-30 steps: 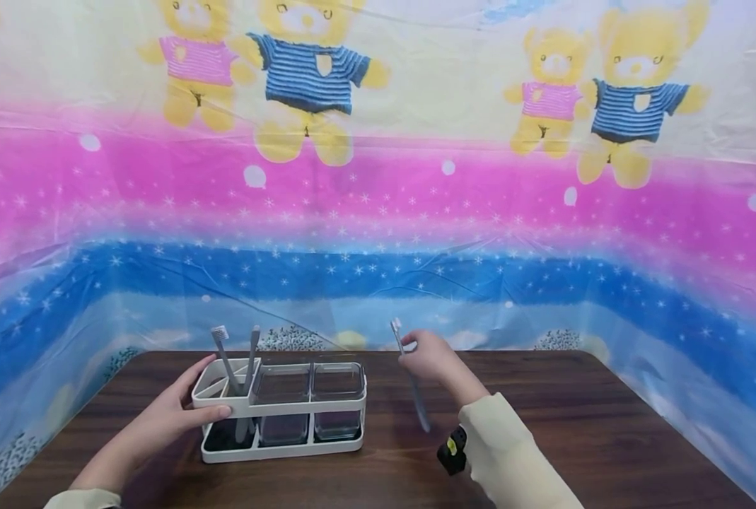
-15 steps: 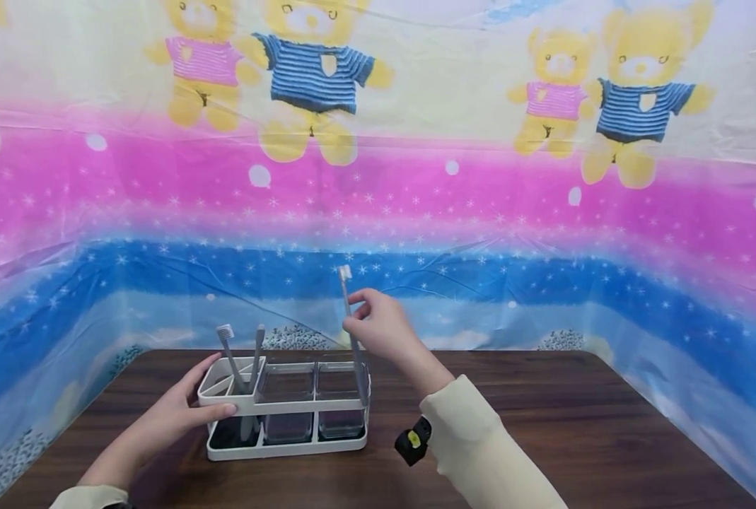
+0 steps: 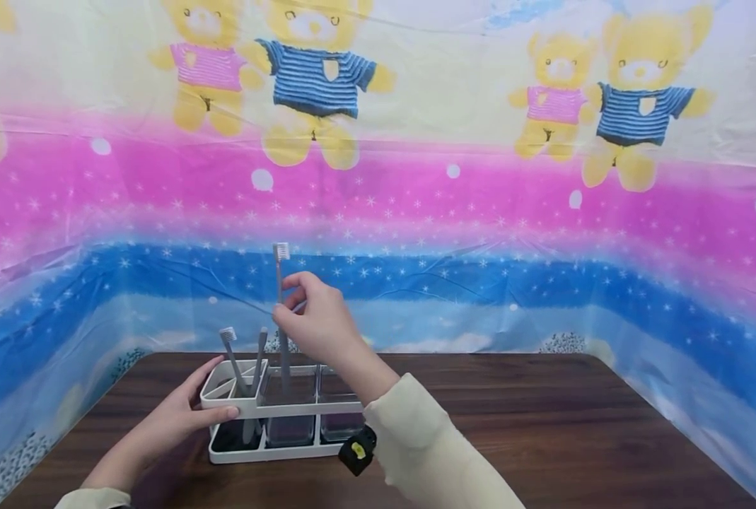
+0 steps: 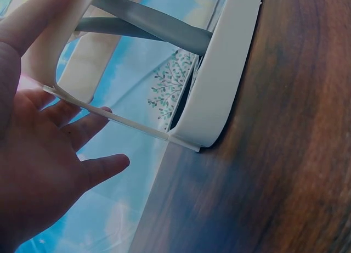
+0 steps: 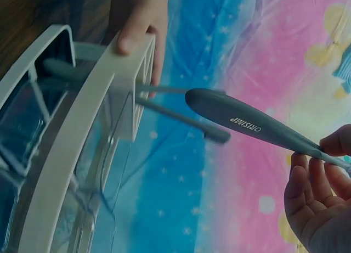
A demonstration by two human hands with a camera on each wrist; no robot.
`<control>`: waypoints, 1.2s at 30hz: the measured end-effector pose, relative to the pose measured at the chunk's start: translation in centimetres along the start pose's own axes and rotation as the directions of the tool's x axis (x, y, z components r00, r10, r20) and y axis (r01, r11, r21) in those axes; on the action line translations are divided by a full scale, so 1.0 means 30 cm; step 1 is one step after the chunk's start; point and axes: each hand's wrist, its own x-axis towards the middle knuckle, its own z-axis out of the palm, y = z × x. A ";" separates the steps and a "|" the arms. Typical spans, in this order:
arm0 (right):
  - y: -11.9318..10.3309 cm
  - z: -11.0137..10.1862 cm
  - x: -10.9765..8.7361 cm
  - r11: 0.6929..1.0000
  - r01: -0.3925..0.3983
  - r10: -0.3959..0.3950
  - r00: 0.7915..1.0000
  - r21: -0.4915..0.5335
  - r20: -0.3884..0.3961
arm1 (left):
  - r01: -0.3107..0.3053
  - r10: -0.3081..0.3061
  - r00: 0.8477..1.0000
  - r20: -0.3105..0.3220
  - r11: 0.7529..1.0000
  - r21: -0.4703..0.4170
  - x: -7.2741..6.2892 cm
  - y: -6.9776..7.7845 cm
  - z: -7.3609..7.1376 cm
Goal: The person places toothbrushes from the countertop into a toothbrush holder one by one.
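A white toothbrush holder (image 3: 295, 408) stands on the wooden table. My left hand (image 3: 164, 420) grips its left end, thumb on the front rail and fingers behind, as the left wrist view shows beside the white frame (image 4: 225, 72). Over the holder, my right hand (image 3: 323, 325) pinches a grey toothbrush (image 3: 285, 353) upright, bristles up. In the right wrist view the handle end of this toothbrush (image 5: 241, 121) points towards the divided section, apart from it. Two more grey toothbrushes lean in that section, one (image 3: 233, 357) with bristles visible, the other (image 3: 260, 350) beside it.
Two clear containers, one in the middle (image 3: 301, 385) and one on the right (image 3: 346, 424), sit in the holder. A brown wooden table (image 3: 511, 410) extends to the right. Behind it hangs a bear-printed curtain (image 3: 416, 212).
My right hand has carried the toothbrush left and up, from beside the holder to above it, and the brush has become more upright. My left hand keeps its hold on the holder.
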 end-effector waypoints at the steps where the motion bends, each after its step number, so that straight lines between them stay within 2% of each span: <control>1: -0.004 0.009 0.002 1.000 0.016 -0.016 1.000 0.000 -0.002 | -0.004 0.004 1.000 0.001 1.000 0.002 0.001 0.000 0.000; 5: -0.012 0.047 0.007 0.997 0.076 -0.077 0.997 -0.021 -0.029 | -0.005 0.005 1.000 0.008 1.000 0.003 0.002 0.000 -0.001; 12: 0.015 0.125 0.005 0.985 0.170 -0.169 0.984 0.013 -0.060 | 0.029 -0.029 1.000 0.009 1.000 -0.012 0.008 -0.004 0.002; 16: 0.042 0.167 -0.002 0.979 0.202 -0.201 0.978 0.010 -0.057 | 0.015 -0.015 1.000 0.012 1.000 -0.018 0.006 -0.003 0.003; 20: 0.066 0.197 -0.007 0.972 0.230 -0.233 0.971 -0.050 -0.049 | -0.006 0.007 1.000 0.016 0.999 -0.041 0.007 -0.001 0.002; 23: 0.087 0.216 -0.012 0.972 0.218 -0.221 0.975 -0.086 -0.030 | -0.007 0.008 1.000 0.021 0.999 -0.046 0.008 -0.003 0.000; 28: 0.134 0.251 -0.022 0.981 0.169 -0.168 0.986 -0.097 0.019 | 0.007 -0.006 1.000 0.022 0.999 -0.033 0.011 -0.008 -0.001; 32: 0.165 0.272 -0.036 0.987 0.123 -0.120 0.992 -0.108 0.038 | -0.007 0.007 1.000 0.025 0.999 -0.036 0.017 -0.013 -0.002; 36: 0.180 0.285 -0.047 0.989 0.094 -0.089 0.995 -0.112 0.049 | 0.005 -0.004 1.000 0.021 0.999 -0.037 0.020 -0.014 -0.003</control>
